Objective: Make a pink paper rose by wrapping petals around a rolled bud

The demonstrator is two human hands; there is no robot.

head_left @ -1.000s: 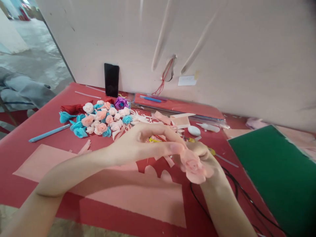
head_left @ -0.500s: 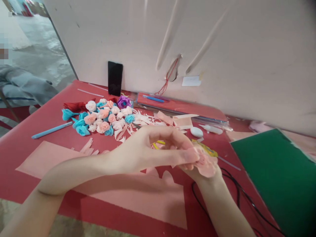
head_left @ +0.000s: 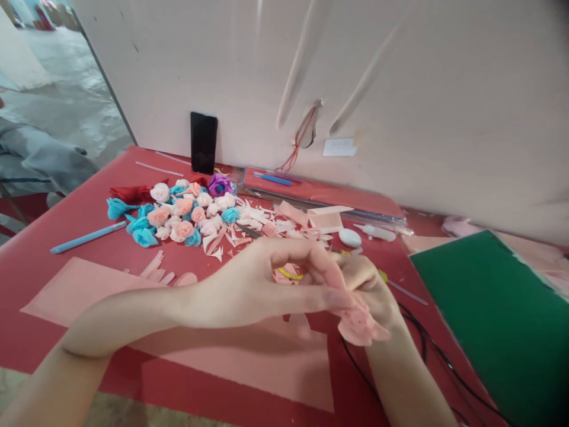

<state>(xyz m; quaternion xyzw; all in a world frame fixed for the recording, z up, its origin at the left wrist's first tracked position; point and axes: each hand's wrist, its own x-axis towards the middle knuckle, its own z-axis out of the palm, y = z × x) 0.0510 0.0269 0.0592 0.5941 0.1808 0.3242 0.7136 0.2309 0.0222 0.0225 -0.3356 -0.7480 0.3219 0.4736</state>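
Note:
A pink paper flower [head_left: 360, 326] hangs head down at the fingertips of my left hand [head_left: 258, 281], pinched between thumb and fingers. My right hand [head_left: 365, 279] is closed, its fingers curled against the left fingertips at the flower's base; the exact grip is partly hidden. Beneath my hands lie pink paper sheets [head_left: 284, 367] and a rounded pink petal piece [head_left: 299, 322]. A yellow loop [head_left: 290, 273], likely a scissors handle, shows through the gap in my left hand.
Finished blue, white and pink paper flowers [head_left: 182, 230] lie left, beside paper scraps [head_left: 253, 213]. A phone [head_left: 204, 142] leans on the wall. Right are a white oval object [head_left: 349, 238], a small bottle [head_left: 377, 232], a green board [head_left: 493, 320] and a black cable [head_left: 438, 350]. A blue pen [head_left: 89, 237] lies left.
The flower has tipped downward and moved lower as my hands turned. My right hand has rotated, now showing its back and curled fingers. The view has shifted slightly.

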